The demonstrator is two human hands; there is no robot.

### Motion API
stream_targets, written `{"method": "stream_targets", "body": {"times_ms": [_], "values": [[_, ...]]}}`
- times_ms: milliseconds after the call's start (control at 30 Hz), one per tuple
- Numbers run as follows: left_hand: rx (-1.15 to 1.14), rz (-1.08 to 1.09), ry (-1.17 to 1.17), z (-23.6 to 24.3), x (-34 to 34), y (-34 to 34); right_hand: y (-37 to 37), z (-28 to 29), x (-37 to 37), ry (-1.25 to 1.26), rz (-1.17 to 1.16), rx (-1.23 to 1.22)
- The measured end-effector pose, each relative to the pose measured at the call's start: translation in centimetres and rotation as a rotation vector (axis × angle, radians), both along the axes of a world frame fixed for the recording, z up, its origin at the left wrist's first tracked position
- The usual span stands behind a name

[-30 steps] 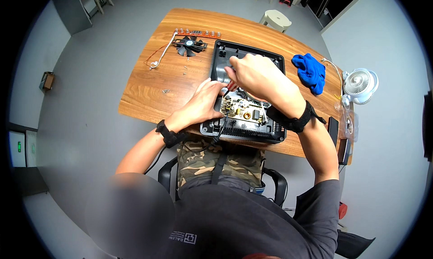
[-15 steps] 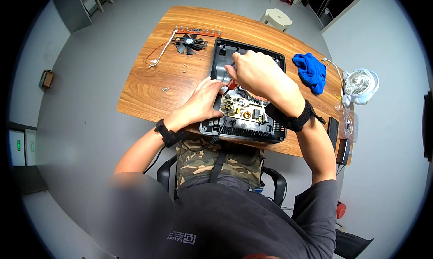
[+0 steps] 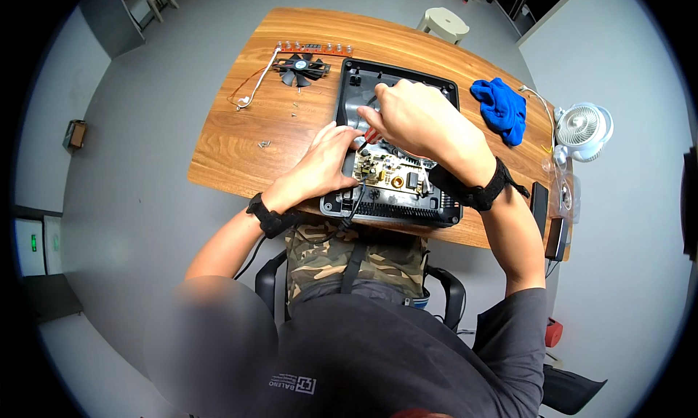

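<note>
two bent arms (image 3: 512,243), left hand (image 3: 320,163) spread on casing (image 3: 356,98), right hand (image 3: 416,120) gripping red tool (image 3: 371,135)

Crumpled blue cloth (image 3: 500,112) on wooden table (image 3: 231,145), white desk fan (image 3: 582,132) near right edge, pale stool (image 3: 444,24) beyond

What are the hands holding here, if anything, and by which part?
Right hand: a red tool, apparently by its handle, partly hidden. Left hand: at the edge of the black case; grip unclear.
</note>
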State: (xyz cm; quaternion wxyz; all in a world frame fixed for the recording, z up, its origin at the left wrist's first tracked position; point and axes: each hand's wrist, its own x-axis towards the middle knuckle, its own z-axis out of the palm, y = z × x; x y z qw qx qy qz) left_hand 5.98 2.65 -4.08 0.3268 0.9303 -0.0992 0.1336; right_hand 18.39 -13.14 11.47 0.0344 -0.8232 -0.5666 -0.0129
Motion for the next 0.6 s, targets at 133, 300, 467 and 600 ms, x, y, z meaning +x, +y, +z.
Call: {"method": "stream_targets", "body": {"times_ms": [133, 300, 467, 600], "values": [[0.004, 0.006, -0.03, 0.2, 0.0, 0.0, -0.8, 0.9, -0.3, 0.102, 0.07, 0.047], [-0.012, -0.005, -0.032, -0.1, 0.0, -0.1, -0.5, 0.5, 0.4, 0.153, 0.119, 0.038], [0.006, 0.007, 0.005, 0.0, 0.0, -0.1, 0.6, 0.1, -0.4, 0.054, 0.0, 0.004], [0.028, 0.007, -0.044, -0.4, 0.1, 0.0, -0.4, 0.7, -0.7, 0.042, 0.028, 0.065]]}}
